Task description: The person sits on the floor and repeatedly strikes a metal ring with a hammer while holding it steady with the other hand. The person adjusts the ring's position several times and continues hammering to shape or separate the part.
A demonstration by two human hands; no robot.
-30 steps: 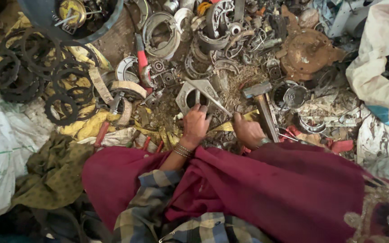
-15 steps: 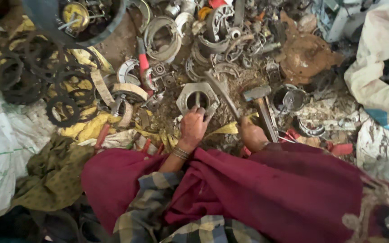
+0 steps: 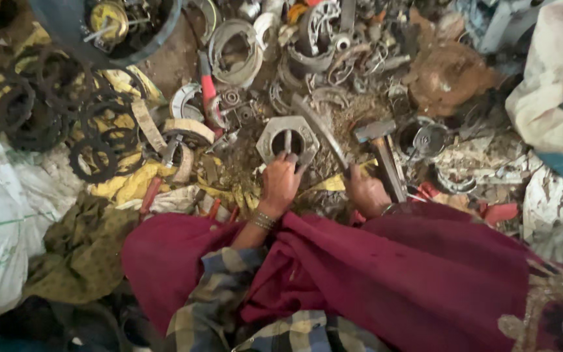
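From the head camera, looking straight down onto a ground strewn with scrap metal, the left hand [image 3: 280, 184] rests on the near edge of a grey hexagonal metal ring [image 3: 288, 139], fingers curled over its rim at about six o'clock, apparently to pin it flat and keep it from skidding; a small upright pin stands in the ring's round opening. The right hand [image 3: 366, 194] lies at roughly four o'clock from the ring, closed around the lower end of a long flat metal bar [image 3: 320, 130] that slants up toward eleven o'clock and passes the ring's right side, held low as if for leverage. Just beside that hand, at its one o'clock, a hammer [image 3: 380, 146] lies on the debris, within easy reach. Toothed black rings [image 3: 53, 117] are heaped at nine o'clock, a red-handled tool [image 3: 208, 91] lies at eleven, and a maroon cloth [image 3: 392, 274] drapes the lap below
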